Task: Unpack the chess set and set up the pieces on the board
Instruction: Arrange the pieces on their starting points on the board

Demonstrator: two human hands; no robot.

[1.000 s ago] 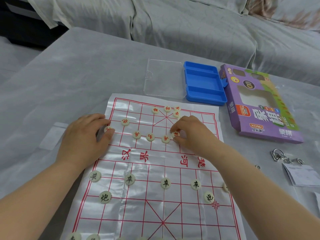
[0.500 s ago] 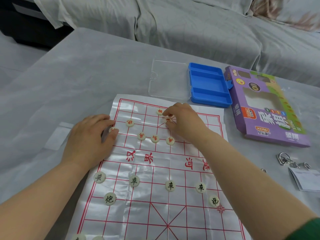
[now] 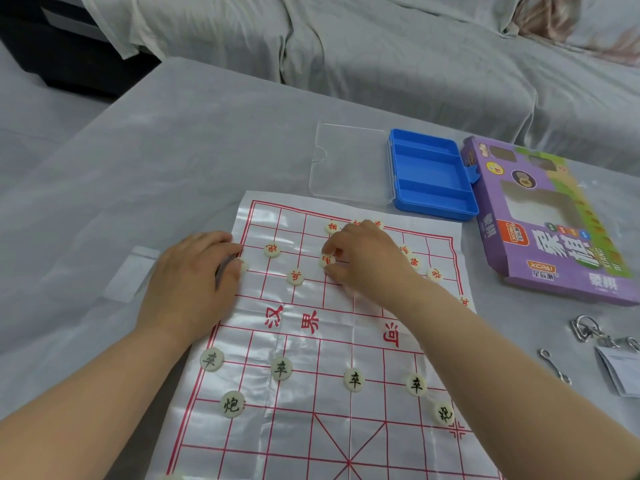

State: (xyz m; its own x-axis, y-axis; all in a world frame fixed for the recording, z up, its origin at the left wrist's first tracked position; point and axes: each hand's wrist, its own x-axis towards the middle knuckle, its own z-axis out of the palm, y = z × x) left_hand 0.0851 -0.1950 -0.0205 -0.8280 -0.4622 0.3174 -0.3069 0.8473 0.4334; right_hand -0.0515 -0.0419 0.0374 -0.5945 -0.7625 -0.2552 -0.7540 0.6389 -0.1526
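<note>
Left hand is lying flat, palm down, fingers straight. Right hand off to its right, fingers curled, pinching a red piece.

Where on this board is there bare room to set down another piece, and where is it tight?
Free: the river band between the red pieces and the black soldier row, left of the right forearm; also the near grid between the two black cannons. Crowded: the far rows, around the right hand, which pinches a red piece.

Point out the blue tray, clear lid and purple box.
blue tray (image 3: 429, 168), head view, bare middle compartment floor.
clear lid (image 3: 349, 164), head view, centre of flat panel.
purple box (image 3: 554, 244), head view, printed top face.
</note>
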